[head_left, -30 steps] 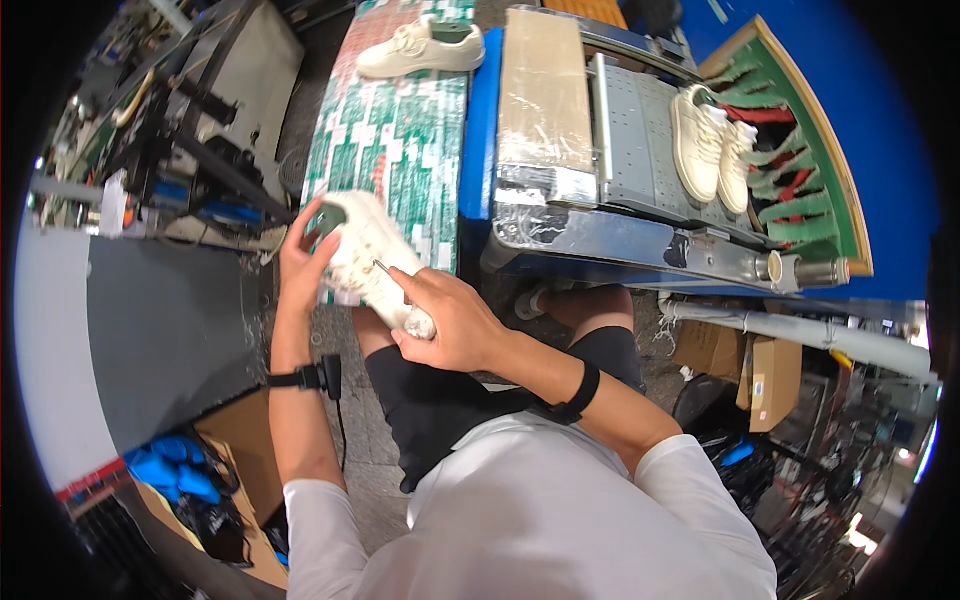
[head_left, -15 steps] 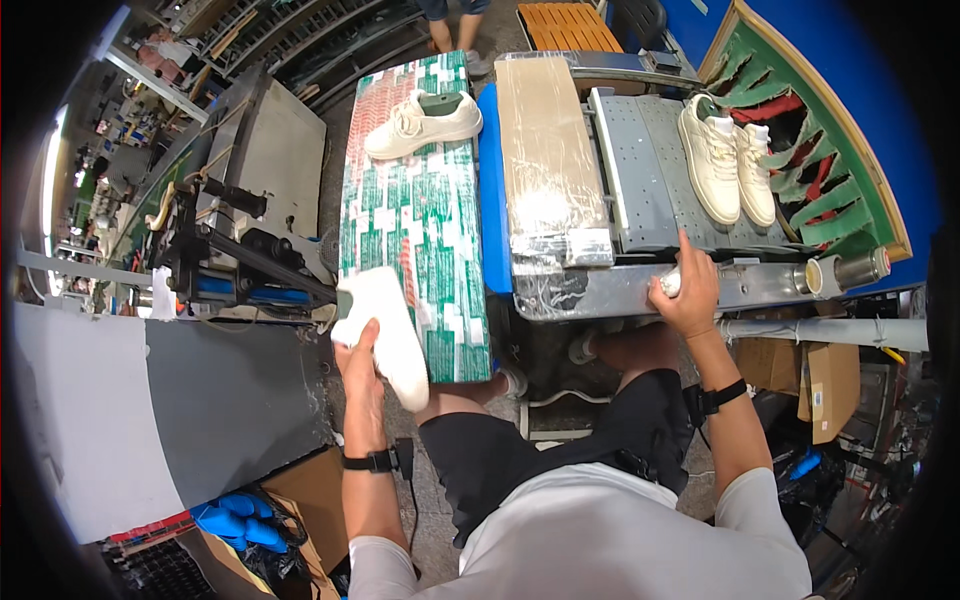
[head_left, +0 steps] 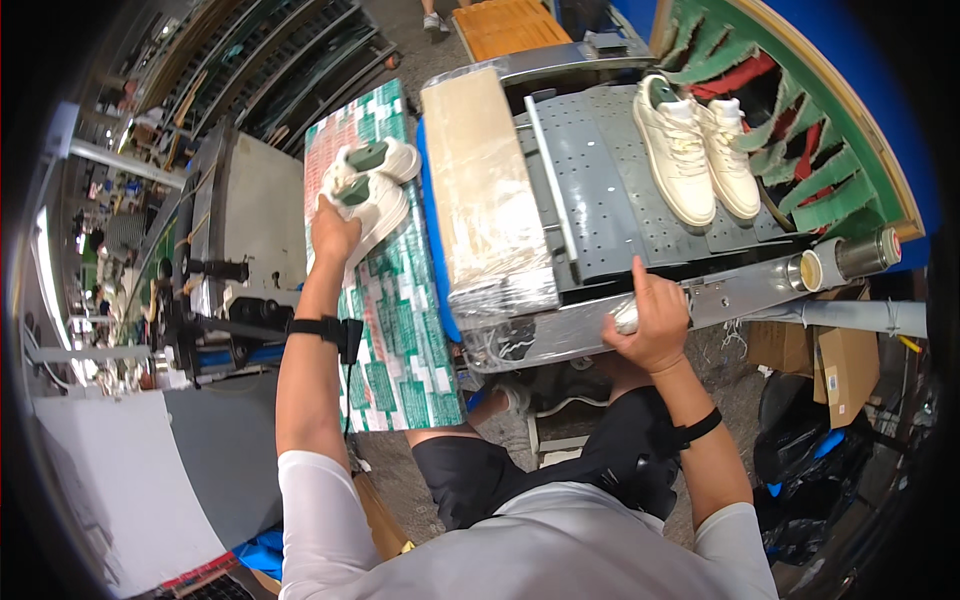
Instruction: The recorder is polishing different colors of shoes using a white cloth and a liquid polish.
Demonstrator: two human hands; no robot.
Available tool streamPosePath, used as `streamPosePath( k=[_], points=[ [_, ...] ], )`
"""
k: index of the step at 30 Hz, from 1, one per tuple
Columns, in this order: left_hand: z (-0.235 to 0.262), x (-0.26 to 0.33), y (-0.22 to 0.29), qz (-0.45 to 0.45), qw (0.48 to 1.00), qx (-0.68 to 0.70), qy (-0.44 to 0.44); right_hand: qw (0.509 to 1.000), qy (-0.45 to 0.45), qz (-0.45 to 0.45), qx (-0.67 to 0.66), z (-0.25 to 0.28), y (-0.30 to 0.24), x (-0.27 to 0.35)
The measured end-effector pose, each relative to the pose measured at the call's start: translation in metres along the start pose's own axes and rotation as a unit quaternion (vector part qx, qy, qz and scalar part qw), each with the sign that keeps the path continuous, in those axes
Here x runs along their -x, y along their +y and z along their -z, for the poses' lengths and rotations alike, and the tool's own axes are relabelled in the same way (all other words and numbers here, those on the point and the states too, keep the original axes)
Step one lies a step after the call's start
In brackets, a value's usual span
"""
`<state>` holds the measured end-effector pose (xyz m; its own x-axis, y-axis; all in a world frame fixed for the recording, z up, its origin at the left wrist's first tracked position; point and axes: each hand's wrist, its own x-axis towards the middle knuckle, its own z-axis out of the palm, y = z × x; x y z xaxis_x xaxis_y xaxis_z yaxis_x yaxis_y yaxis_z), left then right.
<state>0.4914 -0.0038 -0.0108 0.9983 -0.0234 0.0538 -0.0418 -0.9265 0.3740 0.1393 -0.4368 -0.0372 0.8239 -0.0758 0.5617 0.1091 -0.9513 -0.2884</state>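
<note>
My left hand (head_left: 335, 232) grips a cream sneaker (head_left: 380, 212) by its heel or side, over the far part of a long stand (head_left: 400, 345) wrapped in green-and-white printed tape. Just beyond it another cream sneaker (head_left: 402, 160) sits on the same stand, partly covered by the held one. My right hand (head_left: 655, 318) rests at the near metal edge of a conveyor, index finger pointing outward. Its thumb and curled fingers close around a small whitish thing (head_left: 625, 318) too unclear to name. Ahead of this hand, a pair of cream sneakers (head_left: 690, 160) stands on the conveyor's perforated grey surface (head_left: 595, 190).
Green and red cloth strips (head_left: 800, 150) hang in the wood-edged opening at right. A cardboard-covered panel (head_left: 490, 180) under clear film lies between stand and conveyor. Black machinery (head_left: 210, 310) is at left. Cardboard boxes (head_left: 845, 370) and black bags (head_left: 800, 440) lie low at right.
My left hand has carried the sneaker away from me, from the stand's near end to beside the other sneaker. My right hand stays at the conveyor edge. The whole view has shifted.
</note>
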Motion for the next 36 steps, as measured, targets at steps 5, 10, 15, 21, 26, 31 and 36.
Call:
streamPosePath(
  k=[5,10,15,21,26,31,36],
  points=[
    [-0.019,0.04,0.186,-0.312,0.948,-0.002,0.068,0.999,-0.029,-0.008,-0.042,-0.004,-0.001,-0.001],
    [-0.121,0.059,0.412,-0.154,0.926,0.214,-0.27,0.998,-0.007,-0.011,-0.066,-0.003,0.007,0.004],
    [-0.216,0.076,0.505,0.019,0.96,0.243,-0.136,0.996,-0.018,-0.011,-0.082,0.0,0.005,0.004],
    [-0.227,0.049,0.471,0.009,0.912,0.385,-0.139,0.995,0.012,0.003,-0.1,0.0,0.003,0.009],
    [-0.129,0.047,0.38,0.082,0.745,0.607,-0.265,0.993,0.018,0.002,-0.119,-0.002,0.001,0.008],
    [-0.021,0.076,0.248,0.043,0.726,0.669,-0.154,0.994,-0.012,-0.013,-0.107,0.003,0.007,0.004],
    [0.048,0.205,0.095,0.061,0.921,0.383,0.031,0.998,0.023,-0.004,-0.061,0.001,0.006,0.003]
  ],
)
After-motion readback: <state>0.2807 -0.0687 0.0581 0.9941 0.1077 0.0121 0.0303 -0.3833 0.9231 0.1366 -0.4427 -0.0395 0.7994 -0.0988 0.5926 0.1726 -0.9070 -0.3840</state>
